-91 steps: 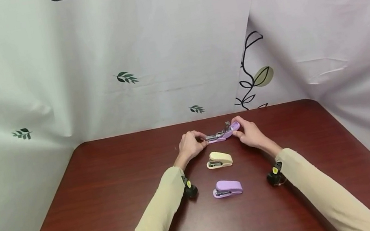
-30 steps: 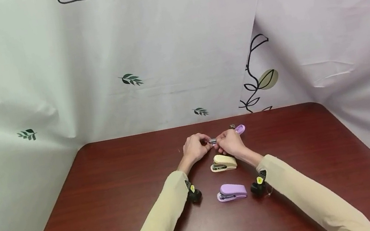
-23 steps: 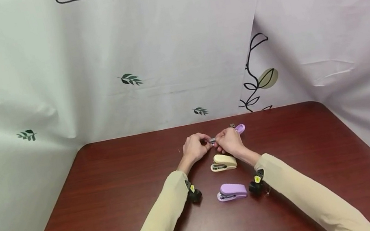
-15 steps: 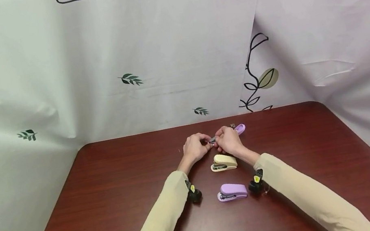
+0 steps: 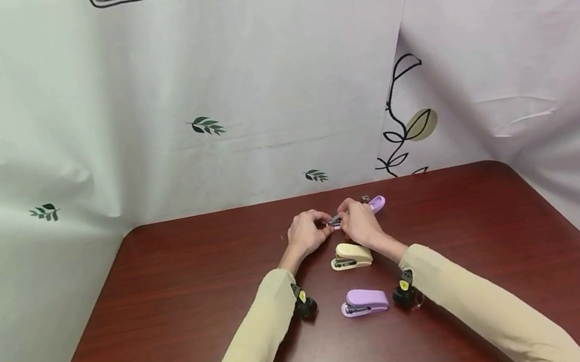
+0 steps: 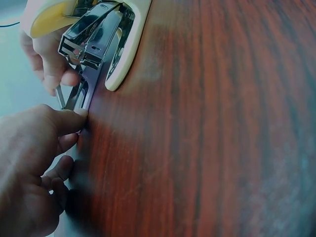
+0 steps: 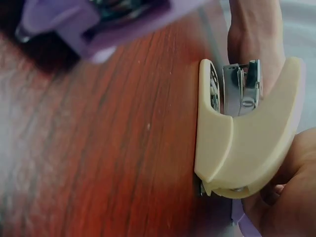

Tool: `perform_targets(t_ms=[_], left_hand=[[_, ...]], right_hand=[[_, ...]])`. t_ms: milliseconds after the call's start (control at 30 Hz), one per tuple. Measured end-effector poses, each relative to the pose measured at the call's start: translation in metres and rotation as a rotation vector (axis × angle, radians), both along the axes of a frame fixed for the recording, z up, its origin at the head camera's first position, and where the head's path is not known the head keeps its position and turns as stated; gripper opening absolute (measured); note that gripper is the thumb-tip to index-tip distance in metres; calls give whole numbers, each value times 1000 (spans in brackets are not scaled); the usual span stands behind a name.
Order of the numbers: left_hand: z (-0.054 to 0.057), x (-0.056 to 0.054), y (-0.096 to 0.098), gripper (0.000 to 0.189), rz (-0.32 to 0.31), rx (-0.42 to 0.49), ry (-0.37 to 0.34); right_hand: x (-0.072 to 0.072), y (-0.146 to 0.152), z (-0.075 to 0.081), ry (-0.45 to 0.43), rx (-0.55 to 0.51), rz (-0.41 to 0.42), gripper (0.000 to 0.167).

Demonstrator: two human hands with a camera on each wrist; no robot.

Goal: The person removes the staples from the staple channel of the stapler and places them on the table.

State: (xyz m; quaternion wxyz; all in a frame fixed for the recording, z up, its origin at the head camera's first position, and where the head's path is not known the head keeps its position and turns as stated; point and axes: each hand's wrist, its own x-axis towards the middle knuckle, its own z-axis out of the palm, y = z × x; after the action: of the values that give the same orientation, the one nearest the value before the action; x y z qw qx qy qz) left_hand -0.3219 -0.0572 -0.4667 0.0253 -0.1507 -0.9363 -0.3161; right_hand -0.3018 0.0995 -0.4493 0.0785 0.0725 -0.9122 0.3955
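On table: left hand pinches far purple stapler; right hand pinches grey strip.

We could read no text, label, brand or number on the opened lilac stapler, the cream stapler or the purple stapler. Yellow marks on the black wrist cameras were too small for us to make out, and on the white backdrop we found printed drawings but no legible lettering.
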Motion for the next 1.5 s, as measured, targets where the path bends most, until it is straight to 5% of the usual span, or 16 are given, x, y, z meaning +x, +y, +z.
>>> perform_targets(t_ms=[833,1500], left_hand=[[0,1,-1,17,8,6,11],[-1,1,0,17,7,18,6]], right_hand=[[16,47,37,36,-295,23,9],[15,108,22,3,-399,-67,14]])
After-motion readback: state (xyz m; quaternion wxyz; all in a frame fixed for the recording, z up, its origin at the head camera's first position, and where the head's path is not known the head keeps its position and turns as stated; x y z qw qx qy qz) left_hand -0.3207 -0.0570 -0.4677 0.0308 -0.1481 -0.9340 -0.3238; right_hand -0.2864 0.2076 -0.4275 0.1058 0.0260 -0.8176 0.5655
